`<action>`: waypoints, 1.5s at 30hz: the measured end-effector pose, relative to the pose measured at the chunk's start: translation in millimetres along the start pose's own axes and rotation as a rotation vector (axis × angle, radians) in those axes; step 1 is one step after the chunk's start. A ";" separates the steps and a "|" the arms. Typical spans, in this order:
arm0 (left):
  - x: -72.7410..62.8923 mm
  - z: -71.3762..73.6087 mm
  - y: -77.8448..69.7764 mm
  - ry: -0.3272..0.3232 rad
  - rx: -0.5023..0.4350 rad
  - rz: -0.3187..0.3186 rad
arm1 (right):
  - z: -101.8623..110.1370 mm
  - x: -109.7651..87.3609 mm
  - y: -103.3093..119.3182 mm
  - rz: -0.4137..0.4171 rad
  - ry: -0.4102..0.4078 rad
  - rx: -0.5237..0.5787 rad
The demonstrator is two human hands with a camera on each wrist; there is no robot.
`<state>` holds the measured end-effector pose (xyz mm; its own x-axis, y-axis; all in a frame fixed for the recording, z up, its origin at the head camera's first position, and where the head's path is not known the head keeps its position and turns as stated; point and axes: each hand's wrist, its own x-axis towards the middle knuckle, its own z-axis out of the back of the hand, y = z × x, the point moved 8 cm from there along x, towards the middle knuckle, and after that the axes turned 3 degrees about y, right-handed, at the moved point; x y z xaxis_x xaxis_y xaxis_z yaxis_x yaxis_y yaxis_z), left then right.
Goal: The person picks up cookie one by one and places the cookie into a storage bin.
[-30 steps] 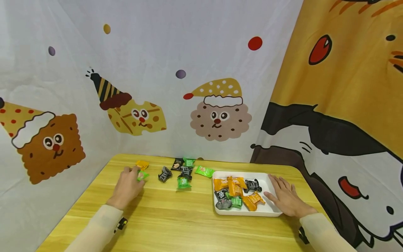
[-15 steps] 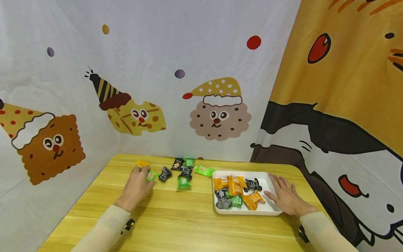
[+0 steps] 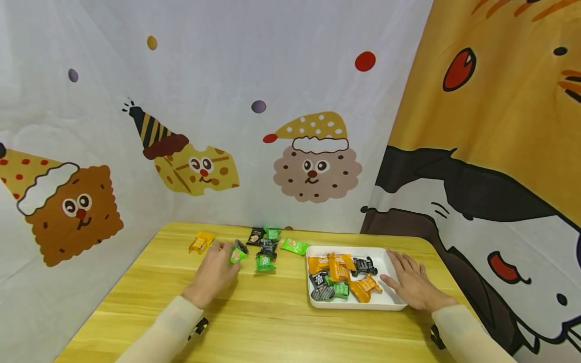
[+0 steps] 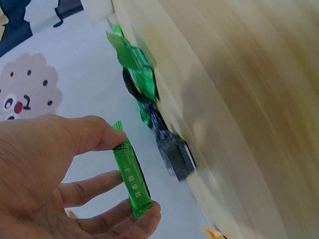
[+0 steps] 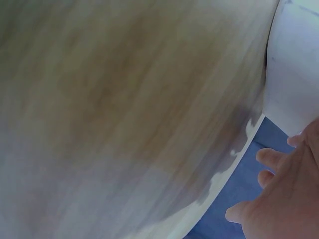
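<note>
My left hand (image 3: 212, 276) pinches a small green-wrapped snack (image 4: 131, 175) between thumb and fingers, a little above the table. Just behind it in the head view sits a black-wrapped snack (image 3: 240, 246), partly hidden by the green one. My right hand (image 3: 415, 285) lies on the right rim of the white tray (image 3: 386, 302), fingers straight and thumb over the inside. Orange packets (image 3: 341, 267), black packets (image 3: 364, 267) and a green packet (image 3: 341, 291) lie in the tray's left and middle part.
Orange packets (image 3: 201, 242) lie at the table's back left. Several black and green packets (image 3: 265, 263) are grouped at the back middle, and a light green packet (image 3: 295, 246) lies by the tray's back left corner. A printed cloth (image 3: 227, 75) hangs behind the table.
My left hand has moved right with the green-wrapped snack, away from the orange packets and up to the black one. The right hand and the tray have stayed in place.
</note>
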<state>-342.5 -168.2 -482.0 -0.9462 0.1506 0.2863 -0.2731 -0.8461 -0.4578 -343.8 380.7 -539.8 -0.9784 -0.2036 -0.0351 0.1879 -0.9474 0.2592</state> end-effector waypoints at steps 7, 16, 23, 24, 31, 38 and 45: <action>3.9 -13.4 -24.2 0.012 -0.016 -0.036 | 0.4 0.1 -0.1 -0.004 0.000 -0.005; 9.6 -27.8 -55.2 0.035 0.013 -0.089 | 0.1 0.5 -0.5 -0.005 0.003 -0.002; 13.5 -39.5 -79.5 0.077 -0.010 -0.119 | -0.8 0.4 -1.0 -0.004 0.001 -0.002; 13.9 -41.8 -83.5 0.082 -0.015 -0.128 | -0.6 0.3 -1.1 -0.004 -0.001 -0.003; 13.4 -54.3 -117.0 0.086 -0.030 -0.218 | -0.2 0.3 0.1 -0.003 0.001 0.008; 15.4 -63.4 -148.9 0.102 -0.032 -0.279 | -0.1 -0.7 0.5 -0.002 0.005 0.008; 19.9 -75.0 -178.7 0.118 0.030 -0.365 | 0.2 0.2 -1.4 0.005 -0.001 -0.003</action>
<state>-325.5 24.3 -457.7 -0.8018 0.5007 0.3262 -0.5919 -0.7406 -0.3182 -344.2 382.0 -540.0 -0.9776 -0.2080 -0.0325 0.1930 -0.9470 0.2567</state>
